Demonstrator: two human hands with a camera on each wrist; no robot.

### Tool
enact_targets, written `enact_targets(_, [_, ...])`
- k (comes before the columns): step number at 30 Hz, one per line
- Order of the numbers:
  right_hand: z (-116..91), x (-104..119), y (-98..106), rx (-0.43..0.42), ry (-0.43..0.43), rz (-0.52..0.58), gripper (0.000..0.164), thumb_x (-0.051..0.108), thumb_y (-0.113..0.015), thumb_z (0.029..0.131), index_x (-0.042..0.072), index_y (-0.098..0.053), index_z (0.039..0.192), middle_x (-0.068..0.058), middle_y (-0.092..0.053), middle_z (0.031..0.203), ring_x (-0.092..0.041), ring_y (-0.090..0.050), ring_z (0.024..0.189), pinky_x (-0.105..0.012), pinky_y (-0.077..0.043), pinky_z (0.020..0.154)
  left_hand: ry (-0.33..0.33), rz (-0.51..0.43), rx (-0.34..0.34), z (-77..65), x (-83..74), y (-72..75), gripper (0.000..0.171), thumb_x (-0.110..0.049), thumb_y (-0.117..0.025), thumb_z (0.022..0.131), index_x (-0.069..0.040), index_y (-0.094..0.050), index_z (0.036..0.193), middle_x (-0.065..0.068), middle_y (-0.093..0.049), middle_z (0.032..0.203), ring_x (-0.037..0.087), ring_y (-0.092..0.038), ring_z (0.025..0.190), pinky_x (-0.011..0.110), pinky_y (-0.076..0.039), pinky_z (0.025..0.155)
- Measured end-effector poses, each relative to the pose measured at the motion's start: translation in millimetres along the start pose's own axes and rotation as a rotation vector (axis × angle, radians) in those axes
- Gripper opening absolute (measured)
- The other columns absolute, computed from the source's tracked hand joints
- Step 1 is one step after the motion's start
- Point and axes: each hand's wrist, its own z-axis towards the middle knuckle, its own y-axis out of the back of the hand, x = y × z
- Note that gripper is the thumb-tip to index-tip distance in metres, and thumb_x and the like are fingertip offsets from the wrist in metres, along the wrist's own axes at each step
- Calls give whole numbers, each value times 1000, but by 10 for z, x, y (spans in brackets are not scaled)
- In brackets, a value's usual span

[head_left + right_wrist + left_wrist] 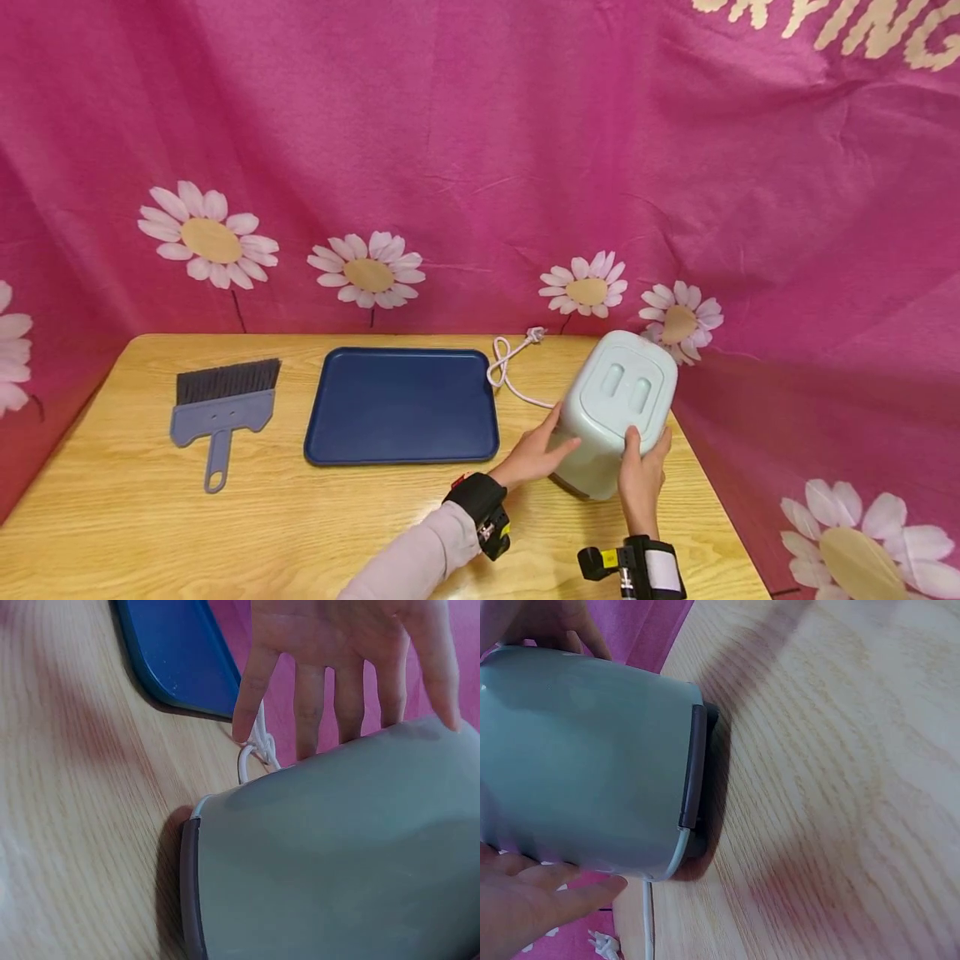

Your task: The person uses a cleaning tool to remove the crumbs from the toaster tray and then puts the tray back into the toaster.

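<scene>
A pale green toaster (pixel 618 408) with a lid marked by two oval recesses stands at the table's right side, turned at an angle. My left hand (pixel 536 452) touches its left side, with straight, spread fingers and the thumb towards the near face. On the opposite side my right hand (pixel 642 475) grips it, thumb at the near edge of the lid and fingers bent against the right side. In the left wrist view the toaster's dark base strip (pixel 695 766) shows just over the wood; whether its feet touch the table I cannot tell.
A white power cord (pixel 504 367) with its plug runs from behind the toaster. Left of it lies a dark blue tray (pixel 401 406). A grey-blue hand brush (pixel 222 421) lies farther left on the wooden table (pixel 277 525). Pink flowered cloth (pixel 480 167) hangs behind and beside the table.
</scene>
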Motion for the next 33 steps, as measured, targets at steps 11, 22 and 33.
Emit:
enact_targets(11, [-228,8,11,-1,70,-82,62,36,-32,95,17,2,144,-28,-24,138,-47,-30,120,-59,-24,92,-103,49,-47,-204,64,-27,65,-31,-46,93,-5,-13,142,16,-31,140,28,-37,124,34,-34,97])
enact_targets(22, [-379,11,-31,-51,90,-142,64,34,-34,95,10,-1,143,-36,-32,129,-52,-35,112,-60,-27,88,-99,8,-85,-358,75,-29,63,-31,-47,93,-5,-16,141,16,-32,140,27,-36,125,35,-33,98])
enact_targets(33, [-405,-14,-24,-125,216,-229,62,23,-40,92,-4,-11,139,-37,-12,137,-50,-18,124,-58,-19,96,193,-287,-192,-466,713,-420,51,-25,-65,81,8,-47,115,10,-60,94,19,-59,79,28,-48,64])
